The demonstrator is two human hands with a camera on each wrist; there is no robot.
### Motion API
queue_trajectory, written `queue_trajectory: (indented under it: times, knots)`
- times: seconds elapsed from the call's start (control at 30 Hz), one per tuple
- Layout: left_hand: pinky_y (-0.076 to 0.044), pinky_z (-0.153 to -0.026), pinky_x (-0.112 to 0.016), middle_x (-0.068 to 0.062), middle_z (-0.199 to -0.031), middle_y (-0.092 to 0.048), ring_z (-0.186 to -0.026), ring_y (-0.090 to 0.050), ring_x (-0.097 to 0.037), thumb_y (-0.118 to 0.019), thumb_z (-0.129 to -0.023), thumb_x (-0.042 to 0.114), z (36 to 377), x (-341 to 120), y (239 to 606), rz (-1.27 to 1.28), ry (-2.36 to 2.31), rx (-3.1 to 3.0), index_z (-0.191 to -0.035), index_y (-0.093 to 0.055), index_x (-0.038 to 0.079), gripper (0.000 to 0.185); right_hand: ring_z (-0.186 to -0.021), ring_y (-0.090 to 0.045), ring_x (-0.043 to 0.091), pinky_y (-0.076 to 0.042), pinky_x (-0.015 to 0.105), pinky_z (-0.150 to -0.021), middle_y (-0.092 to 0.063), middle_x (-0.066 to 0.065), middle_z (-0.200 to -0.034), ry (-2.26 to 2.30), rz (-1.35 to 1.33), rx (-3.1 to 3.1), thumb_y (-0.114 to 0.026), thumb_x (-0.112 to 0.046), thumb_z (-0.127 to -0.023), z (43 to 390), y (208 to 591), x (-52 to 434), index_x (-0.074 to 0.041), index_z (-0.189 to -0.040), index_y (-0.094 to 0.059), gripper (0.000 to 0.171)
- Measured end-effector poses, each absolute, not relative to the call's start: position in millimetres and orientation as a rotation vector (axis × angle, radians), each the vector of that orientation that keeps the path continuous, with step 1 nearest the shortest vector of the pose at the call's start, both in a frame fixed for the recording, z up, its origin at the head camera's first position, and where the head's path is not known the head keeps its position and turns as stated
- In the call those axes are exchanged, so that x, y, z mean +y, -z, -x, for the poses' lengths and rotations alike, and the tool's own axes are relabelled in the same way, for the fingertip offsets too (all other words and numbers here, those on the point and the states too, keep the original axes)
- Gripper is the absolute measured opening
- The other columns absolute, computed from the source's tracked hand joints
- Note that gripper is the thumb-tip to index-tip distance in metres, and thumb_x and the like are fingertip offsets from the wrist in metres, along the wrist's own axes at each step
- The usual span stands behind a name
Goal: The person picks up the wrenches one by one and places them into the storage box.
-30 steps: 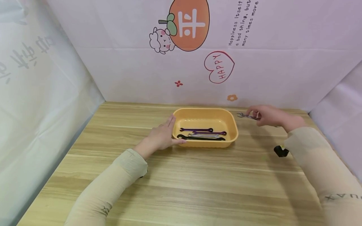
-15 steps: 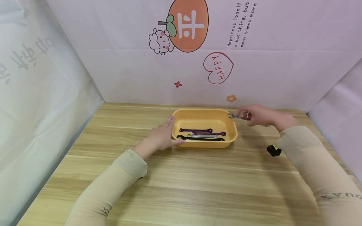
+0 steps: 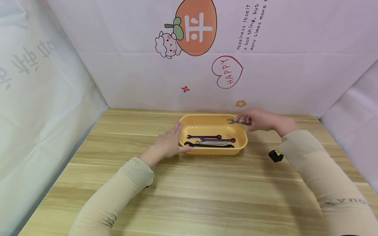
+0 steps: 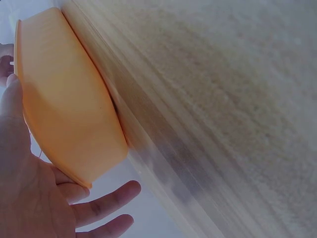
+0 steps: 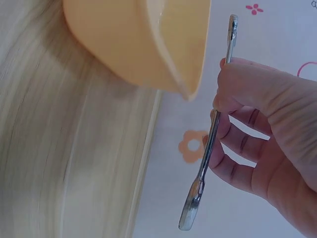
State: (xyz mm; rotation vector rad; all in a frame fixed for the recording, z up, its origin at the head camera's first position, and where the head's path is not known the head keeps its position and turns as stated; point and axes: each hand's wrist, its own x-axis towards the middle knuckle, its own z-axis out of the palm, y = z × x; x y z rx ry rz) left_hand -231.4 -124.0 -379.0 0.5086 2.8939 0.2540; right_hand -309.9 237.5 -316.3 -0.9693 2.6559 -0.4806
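A silver combination wrench [image 3: 233, 121] is pinched between the thumb and fingers of my right hand [image 3: 260, 120], over the right back part of a yellow plastic tub [image 3: 212, 151]. In the right wrist view the wrench shank [image 5: 210, 144] slants past the fingertips, with both ends free. My left hand [image 3: 165, 144] rests against the tub's left end, thumb on the front rim and straight fingers along the side. Inside the tub lie two purple wrenches [image 3: 203, 136], a silver wrench [image 3: 211, 143] and a long black wrench [image 3: 192, 144] near the front wall.
The tub stands on a wood-grain table [image 3: 206, 190], near its back edge. A white printed sheet [image 3: 136, 78] rises behind, and more white cloth hangs at both sides. A small black object [image 3: 275, 156] with a yellow mark shows beside the right cuff.
My right hand has moved left with the silver wrench, from right of the tub to over its right part. The left hand and the tub stay in place.
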Motion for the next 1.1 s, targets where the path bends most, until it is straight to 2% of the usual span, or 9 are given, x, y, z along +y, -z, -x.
queue_trajectory:
  times: [0.1, 0.43, 0.6, 0.8, 1.1]
  knots:
    - [-0.054, -0.092, -0.053, -0.012, -0.171, 0.0, -0.139, -0.045, -0.044, -0.054, -0.088, 0.08, 231.8, -124.5, 380.1, -0.505, -0.255, 2.893, -0.164, -0.001, 0.004, 0.12, -0.083, -0.057, 0.023, -0.049, 0.04, -0.072, -0.061, 0.007, -0.095, 0.479, 0.989, 2.652, -0.066, 0.012, -0.079, 310.2, 316.8, 230.0, -0.006, -0.121, -0.07, 0.045]
    - [-0.052, -0.095, -0.054, -0.011, -0.171, 0.0, -0.14, -0.045, -0.042, -0.051, -0.086, 0.083, 232.0, -124.7, 381.1, -0.501, -0.24, 2.898, -0.165, -0.001, 0.005, 0.122, -0.078, -0.057, 0.02, -0.049, 0.036, -0.067, -0.062, 0.006, -0.096, 0.411, 1.039, 2.654, -0.067, 0.013, -0.078, 309.1, 318.7, 205.7, -0.01, -0.118, -0.07, 0.046]
    - [-0.05, -0.098, -0.056, -0.011, -0.171, 0.0, -0.14, -0.044, -0.041, -0.052, -0.087, 0.082, 231.4, -125.3, 381.5, -0.502, -0.248, 2.897, -0.165, -0.002, 0.004, 0.121, -0.079, -0.055, 0.023, -0.047, 0.036, -0.067, -0.06, 0.01, -0.1, 0.451, 1.008, 2.58, -0.064, 0.014, -0.081, 310.0, 320.6, 193.1, -0.007, -0.123, -0.068, 0.047]
    - [-0.049, -0.1, -0.058, -0.011, -0.172, 0.0, -0.14, -0.044, -0.042, -0.05, -0.086, 0.083, 231.5, -125.1, 381.8, -0.501, -0.238, 2.898, -0.165, -0.002, 0.005, 0.121, -0.081, -0.053, 0.024, -0.047, 0.036, -0.069, -0.059, 0.012, -0.1, 0.479, 1.054, 2.546, -0.063, 0.016, -0.08, 311.0, 324.8, 180.2, -0.005, -0.122, -0.067, 0.047]
    - [-0.056, -0.089, -0.05, -0.011, -0.171, 0.0, -0.139, -0.046, -0.041, -0.048, -0.086, 0.084, 232.9, -124.9, 383.2, -0.51, -0.196, 2.905, -0.165, -0.002, 0.005, 0.121, -0.086, -0.056, 0.024, -0.049, 0.037, -0.073, -0.062, 0.014, -0.106, 0.439, 1.056, 2.555, -0.066, 0.014, -0.082, 309.2, 327.9, 162.2, -0.008, -0.126, -0.067, 0.049]
